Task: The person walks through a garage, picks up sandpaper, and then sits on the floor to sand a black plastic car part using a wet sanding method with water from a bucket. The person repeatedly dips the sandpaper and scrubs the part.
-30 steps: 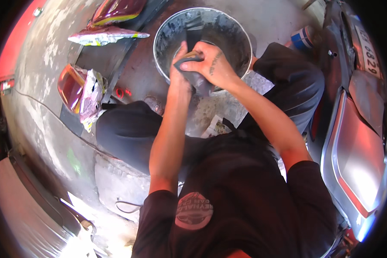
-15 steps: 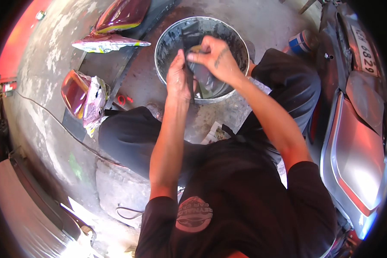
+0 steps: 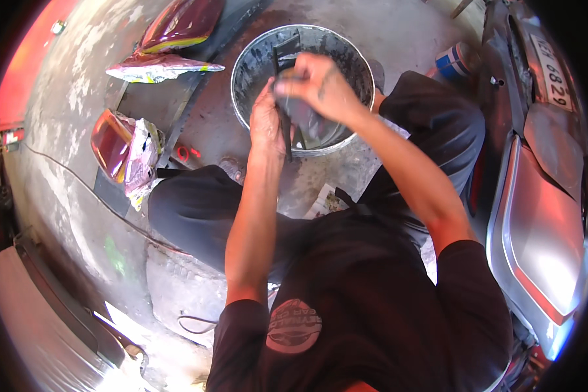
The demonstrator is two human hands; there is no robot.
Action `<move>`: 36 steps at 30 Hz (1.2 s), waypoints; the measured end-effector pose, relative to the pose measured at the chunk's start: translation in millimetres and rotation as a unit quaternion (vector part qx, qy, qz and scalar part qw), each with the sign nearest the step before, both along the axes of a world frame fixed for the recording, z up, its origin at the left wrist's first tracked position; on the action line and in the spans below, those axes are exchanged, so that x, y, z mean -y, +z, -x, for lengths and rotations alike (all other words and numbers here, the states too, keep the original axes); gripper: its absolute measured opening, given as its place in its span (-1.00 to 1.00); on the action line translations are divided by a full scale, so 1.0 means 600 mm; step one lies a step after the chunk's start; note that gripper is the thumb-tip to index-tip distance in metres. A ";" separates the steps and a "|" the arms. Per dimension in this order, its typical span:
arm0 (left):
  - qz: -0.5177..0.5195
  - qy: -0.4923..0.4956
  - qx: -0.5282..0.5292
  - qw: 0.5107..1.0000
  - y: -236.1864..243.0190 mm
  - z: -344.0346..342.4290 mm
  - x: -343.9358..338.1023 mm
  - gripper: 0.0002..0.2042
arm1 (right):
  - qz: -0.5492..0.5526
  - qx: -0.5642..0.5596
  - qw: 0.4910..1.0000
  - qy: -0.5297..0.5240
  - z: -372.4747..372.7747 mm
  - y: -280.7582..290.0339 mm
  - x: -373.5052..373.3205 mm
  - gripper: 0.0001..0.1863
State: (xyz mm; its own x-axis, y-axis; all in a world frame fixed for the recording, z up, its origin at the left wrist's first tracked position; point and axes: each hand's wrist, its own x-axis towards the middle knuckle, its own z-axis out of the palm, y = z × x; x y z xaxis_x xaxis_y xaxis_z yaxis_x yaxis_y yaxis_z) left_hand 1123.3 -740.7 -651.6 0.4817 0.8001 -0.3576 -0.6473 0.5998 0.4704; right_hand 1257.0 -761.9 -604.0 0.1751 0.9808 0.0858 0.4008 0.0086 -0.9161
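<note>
A round metal bucket [image 3: 252, 70] with dark-smeared inner walls and liquid low inside stands between my legs. Over it, my left hand [image 3: 266, 117] grips a long, narrow black part [image 3: 287, 136] that looks like a plastic trim piece, held lengthwise away from me. My right hand [image 3: 325, 86] is closed, its thumb and fingers pressed against the part's near-middle stretch. Motion smears those fingertips, and whatever they pinch is too blurred to name. The left fingers wrapped behind the part are mostly hidden.
Glossy dark-red car lamps [image 3: 114, 147] with taped paper masking lie to the left on a dark board. A blue-and-white can [image 3: 456, 62] sits beyond my right knee. Car bumper panels [image 3: 545, 222] stand close on my right; a cable [image 3: 78, 179] crosses the floor at left.
My right hand has shifted slightly left and is blurred against the black part. More of the part's far end shows above my hands. The left hand keeps its grip.
</note>
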 end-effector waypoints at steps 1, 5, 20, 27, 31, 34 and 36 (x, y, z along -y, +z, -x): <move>0.010 0.007 -0.022 1.000 0.003 -0.003 -0.001 -0.74 | -0.025 0.043 0.997 0.051 0.015 -0.003 0.027 -0.55; 0.034 0.017 -0.038 0.999 0.013 -0.014 0.031 -0.73 | -0.002 0.025 0.998 -0.063 0.013 -0.005 0.015 -0.53; -0.024 0.004 -0.045 0.999 0.022 -0.017 0.017 -0.73 | -0.012 0.086 0.992 -0.090 0.012 0.002 -0.014 -0.55; -0.017 -0.056 0.062 0.996 -0.049 0.009 0.007 -0.77 | 0.004 0.057 0.995 -0.076 -0.012 -0.020 0.005 -0.60; -0.041 -0.018 0.027 0.999 0.000 -0.002 0.005 -0.71 | 0.050 -0.046 0.995 -0.069 -0.058 0.018 -0.016 -0.70; -0.031 -0.002 -0.025 0.999 -0.008 -0.008 0.001 -0.66 | 0.070 0.047 0.996 0.002 -0.046 -0.008 -0.017 -0.70; -0.025 0.009 -0.010 1.000 0.036 -0.023 0.013 -0.64 | 0.046 0.071 0.996 -0.036 -0.037 -0.021 -0.016 -0.70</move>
State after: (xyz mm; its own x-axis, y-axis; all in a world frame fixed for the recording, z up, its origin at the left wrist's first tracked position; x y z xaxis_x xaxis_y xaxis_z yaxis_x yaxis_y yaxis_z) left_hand 1137.0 -748.7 -629.9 0.4594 0.8260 -0.3266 -0.6481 0.5632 0.5126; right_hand 1278.9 -752.1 -616.8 0.2371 0.9712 0.0258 0.5238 -0.1054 -0.8453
